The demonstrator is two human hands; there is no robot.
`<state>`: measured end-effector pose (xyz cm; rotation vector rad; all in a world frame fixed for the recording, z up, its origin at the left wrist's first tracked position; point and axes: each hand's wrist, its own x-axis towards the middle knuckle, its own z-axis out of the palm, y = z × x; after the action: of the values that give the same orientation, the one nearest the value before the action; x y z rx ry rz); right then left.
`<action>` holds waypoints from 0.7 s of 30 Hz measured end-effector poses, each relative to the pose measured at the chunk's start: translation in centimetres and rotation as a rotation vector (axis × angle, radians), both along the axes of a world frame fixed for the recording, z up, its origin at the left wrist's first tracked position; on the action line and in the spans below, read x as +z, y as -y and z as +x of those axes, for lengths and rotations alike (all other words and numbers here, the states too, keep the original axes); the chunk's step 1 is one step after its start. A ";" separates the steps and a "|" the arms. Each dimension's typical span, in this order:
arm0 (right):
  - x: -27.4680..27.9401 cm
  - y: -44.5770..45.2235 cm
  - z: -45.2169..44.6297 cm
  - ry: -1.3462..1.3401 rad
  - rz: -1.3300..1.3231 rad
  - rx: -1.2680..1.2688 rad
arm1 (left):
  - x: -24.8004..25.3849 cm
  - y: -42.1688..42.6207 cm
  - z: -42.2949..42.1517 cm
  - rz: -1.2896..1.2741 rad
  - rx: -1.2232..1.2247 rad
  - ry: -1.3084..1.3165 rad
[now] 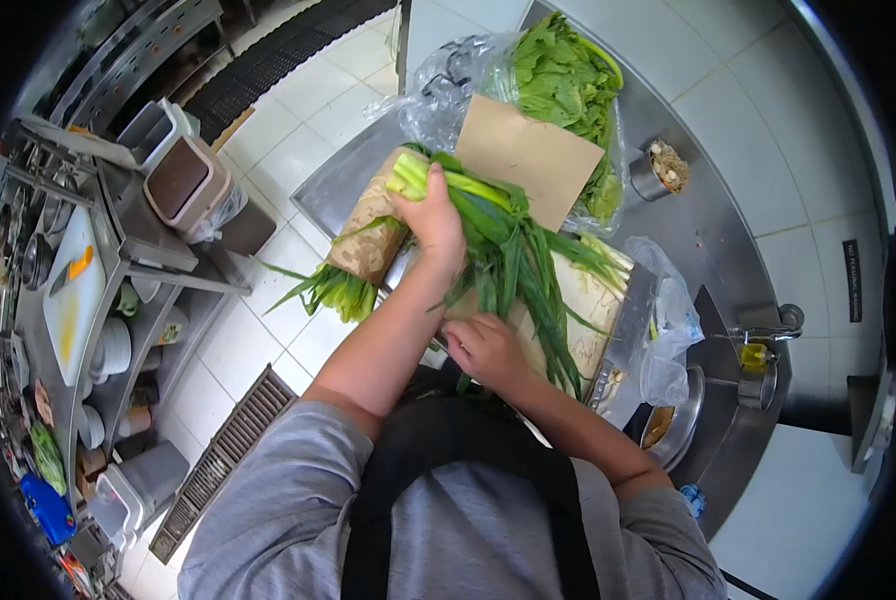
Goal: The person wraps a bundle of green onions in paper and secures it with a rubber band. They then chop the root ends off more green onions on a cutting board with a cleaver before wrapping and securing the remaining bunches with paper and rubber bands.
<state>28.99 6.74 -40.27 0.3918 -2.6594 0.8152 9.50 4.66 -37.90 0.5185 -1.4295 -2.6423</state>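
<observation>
My left hand [434,218] is wrapped around a bunch of spring onions [483,215], thumb on top near the pale cut ends. Their long green leaves hang down to the right over the cutting board [560,300]. My right hand [485,350] is low by the board's near edge, beside the leaves, with fingers curled in. What its fingertips hold, if anything, is hidden. Under and left of my left hand lies a roll of brown patterned paper [370,225], with more greens [340,292] sticking out below it. Thin pale spring onion ends [603,262] lie on the board's right side.
A brown cardboard sheet [528,155] leans by bagged leafy lettuce [568,75] at the back. A metal container of trimmings [665,168] stands right. Plastic bags [665,325], a metal bowl [683,425] and a faucet [768,328] are farther right; a shelf unit [118,260] stands left.
</observation>
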 end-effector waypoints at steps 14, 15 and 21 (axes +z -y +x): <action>-1.0 -4.9 2.5 0.175 0.516 -0.386 | -0.2 -2.6 3.6 0.311 -0.077 0.204; -0.7 -5.2 3.3 0.149 0.498 -0.384 | -0.8 -2.4 4.1 0.308 -0.081 0.205; -0.7 -3.8 6.4 0.230 0.451 -0.340 | -5.0 -1.0 6.2 0.266 -0.220 0.299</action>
<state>35.36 10.53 -40.99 -0.0631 -2.9975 0.1610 15.70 5.69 -42.86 0.8599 -1.2714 -3.0613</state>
